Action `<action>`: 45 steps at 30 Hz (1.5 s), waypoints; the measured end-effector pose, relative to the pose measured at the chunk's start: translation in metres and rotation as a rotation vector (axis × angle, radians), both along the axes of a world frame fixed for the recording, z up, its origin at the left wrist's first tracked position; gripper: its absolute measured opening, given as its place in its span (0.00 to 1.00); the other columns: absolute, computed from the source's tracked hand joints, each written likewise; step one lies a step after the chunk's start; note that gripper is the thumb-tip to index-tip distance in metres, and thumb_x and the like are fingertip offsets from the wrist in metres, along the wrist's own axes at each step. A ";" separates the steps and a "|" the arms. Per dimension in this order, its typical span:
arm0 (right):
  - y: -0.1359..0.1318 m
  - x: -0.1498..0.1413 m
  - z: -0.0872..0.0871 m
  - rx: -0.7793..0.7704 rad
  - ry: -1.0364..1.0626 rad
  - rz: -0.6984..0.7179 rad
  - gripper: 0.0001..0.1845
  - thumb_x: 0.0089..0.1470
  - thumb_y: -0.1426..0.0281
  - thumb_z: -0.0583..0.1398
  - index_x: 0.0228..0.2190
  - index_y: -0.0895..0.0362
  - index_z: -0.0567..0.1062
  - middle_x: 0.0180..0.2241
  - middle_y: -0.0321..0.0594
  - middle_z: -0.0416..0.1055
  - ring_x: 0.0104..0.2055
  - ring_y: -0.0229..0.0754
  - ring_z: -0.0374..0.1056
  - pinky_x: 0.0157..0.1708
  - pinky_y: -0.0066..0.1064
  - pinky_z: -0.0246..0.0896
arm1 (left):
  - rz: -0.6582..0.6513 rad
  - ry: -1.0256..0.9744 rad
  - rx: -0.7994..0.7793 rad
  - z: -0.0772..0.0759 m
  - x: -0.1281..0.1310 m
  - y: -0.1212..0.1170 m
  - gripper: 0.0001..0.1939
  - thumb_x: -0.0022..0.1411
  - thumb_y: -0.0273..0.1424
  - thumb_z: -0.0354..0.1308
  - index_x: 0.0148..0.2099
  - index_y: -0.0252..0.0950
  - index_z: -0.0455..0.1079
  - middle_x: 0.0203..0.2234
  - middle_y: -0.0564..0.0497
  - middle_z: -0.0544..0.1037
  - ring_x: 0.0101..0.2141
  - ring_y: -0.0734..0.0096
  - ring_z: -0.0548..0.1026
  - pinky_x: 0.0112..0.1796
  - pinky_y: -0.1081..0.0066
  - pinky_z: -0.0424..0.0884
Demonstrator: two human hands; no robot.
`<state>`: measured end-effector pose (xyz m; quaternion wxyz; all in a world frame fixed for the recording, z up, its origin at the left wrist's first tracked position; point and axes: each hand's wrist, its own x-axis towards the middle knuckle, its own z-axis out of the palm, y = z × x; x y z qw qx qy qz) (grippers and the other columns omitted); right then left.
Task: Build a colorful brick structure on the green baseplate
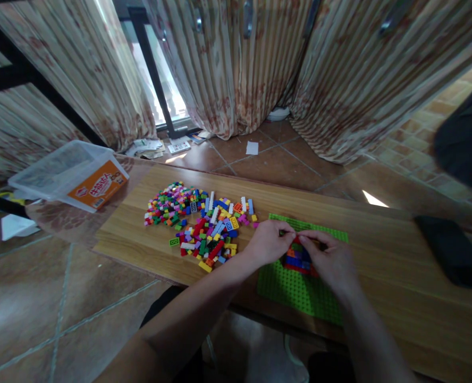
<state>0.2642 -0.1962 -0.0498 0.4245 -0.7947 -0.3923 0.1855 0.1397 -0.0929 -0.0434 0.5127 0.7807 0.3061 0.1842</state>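
Note:
A green studded baseplate [287, 295] lies on the wooden table, and a low build of toy bricks [297, 261] in blue, red and orange stands on it. Over the far side of this build, my left hand [271, 242] and my right hand [331, 259] meet with their fingertips pinched close together. Both hands are closed. What sits between the fingertips is too small and covered to make out, though a bit of red shows just beneath them. My right hand hides part of the build and of the baseplate.
Left of the baseplate spreads a heap of loose coloured bricks [208, 229]. A clear plastic box [66, 173] with an orange label stands beyond the left end of the table [383, 266]. At the right lies a black flat object [453, 252]. Patterned curtains [236, 69] hang behind.

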 end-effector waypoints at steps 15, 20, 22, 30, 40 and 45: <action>0.000 0.007 0.001 -0.056 -0.038 0.085 0.20 0.50 0.53 0.58 0.32 0.53 0.82 0.35 0.41 0.79 0.36 0.46 0.72 0.38 0.38 0.65 | -0.020 0.044 0.029 0.000 0.001 0.001 0.12 0.64 0.28 0.52 0.38 0.33 0.78 0.32 0.50 0.82 0.34 0.70 0.76 0.38 0.73 0.71; -0.005 0.009 0.004 -0.071 -0.060 0.082 0.23 0.55 0.52 0.54 0.34 0.53 0.82 0.37 0.42 0.80 0.39 0.47 0.73 0.41 0.38 0.66 | -0.028 -0.009 0.042 0.004 -0.007 0.015 0.14 0.66 0.29 0.50 0.40 0.31 0.78 0.31 0.50 0.81 0.33 0.71 0.76 0.36 0.74 0.70; -0.007 0.010 0.005 -0.095 -0.083 0.052 0.24 0.56 0.52 0.53 0.35 0.53 0.82 0.38 0.42 0.80 0.40 0.48 0.74 0.43 0.38 0.66 | -0.002 -0.026 0.050 0.008 -0.014 0.024 0.14 0.66 0.29 0.51 0.40 0.31 0.78 0.31 0.50 0.81 0.32 0.72 0.76 0.36 0.74 0.71; -0.009 0.013 0.003 -0.125 -0.228 -0.040 0.24 0.56 0.50 0.53 0.35 0.53 0.82 0.38 0.43 0.79 0.40 0.49 0.74 0.41 0.39 0.67 | 0.114 0.014 0.194 0.013 -0.053 0.068 0.11 0.60 0.23 0.53 0.36 0.32 0.78 0.28 0.52 0.80 0.30 0.74 0.76 0.36 0.76 0.71; -0.010 0.012 0.000 -0.158 -0.313 -0.058 0.24 0.55 0.49 0.53 0.34 0.53 0.80 0.39 0.44 0.79 0.37 0.49 0.73 0.38 0.39 0.66 | 0.141 0.141 0.378 0.021 -0.074 0.081 0.12 0.57 0.20 0.54 0.36 0.34 0.79 0.31 0.50 0.82 0.33 0.72 0.77 0.39 0.75 0.71; -0.009 0.013 0.001 -0.172 -0.330 -0.075 0.24 0.54 0.50 0.53 0.35 0.53 0.80 0.38 0.44 0.79 0.36 0.50 0.72 0.38 0.40 0.66 | 0.047 0.350 0.436 0.024 -0.074 0.073 0.15 0.56 0.21 0.54 0.41 0.36 0.80 0.34 0.50 0.82 0.36 0.68 0.78 0.40 0.72 0.72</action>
